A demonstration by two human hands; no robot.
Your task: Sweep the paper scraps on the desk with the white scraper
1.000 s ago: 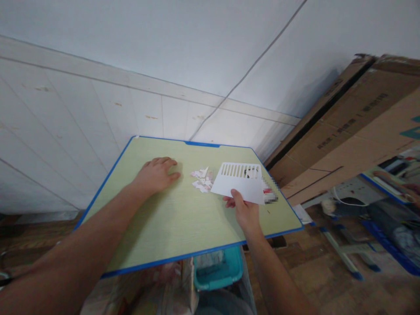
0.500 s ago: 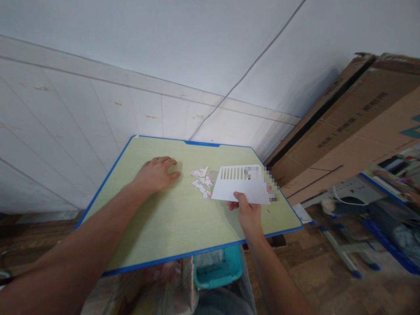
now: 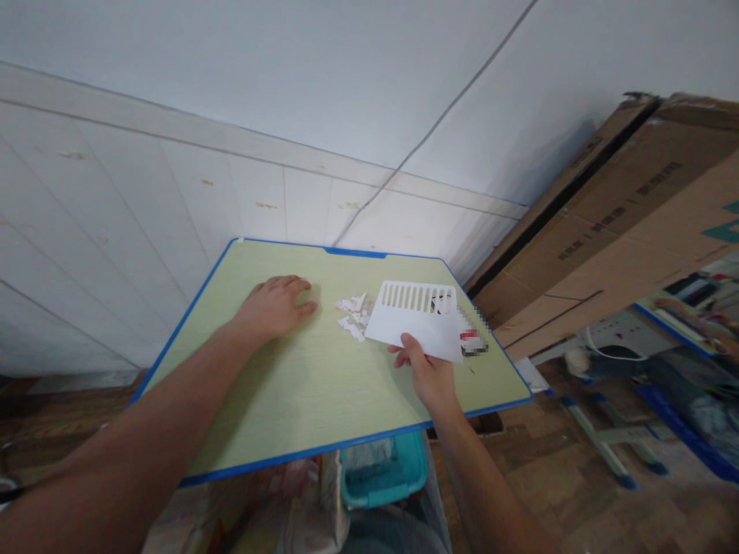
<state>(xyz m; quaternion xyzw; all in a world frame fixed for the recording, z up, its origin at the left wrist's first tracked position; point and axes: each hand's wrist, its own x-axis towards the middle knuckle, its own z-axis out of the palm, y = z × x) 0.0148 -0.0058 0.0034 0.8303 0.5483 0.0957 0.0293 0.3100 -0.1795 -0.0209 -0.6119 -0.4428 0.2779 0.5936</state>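
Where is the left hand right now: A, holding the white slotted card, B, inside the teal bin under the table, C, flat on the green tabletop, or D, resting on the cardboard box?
C: the left hand lies palm down on the green tabletop, apart from the paper scraps, while the right hand is the one that grips the white slotted card.

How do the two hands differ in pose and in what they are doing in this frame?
The left hand lies flat, palm down on the green table, holding nothing; the right hand pinches the near edge of a white slotted plastic card. The left hand lies left of the paper scraps; the right hand is on their right, with the card's left edge at the pile. Both are bare and reach over the table.
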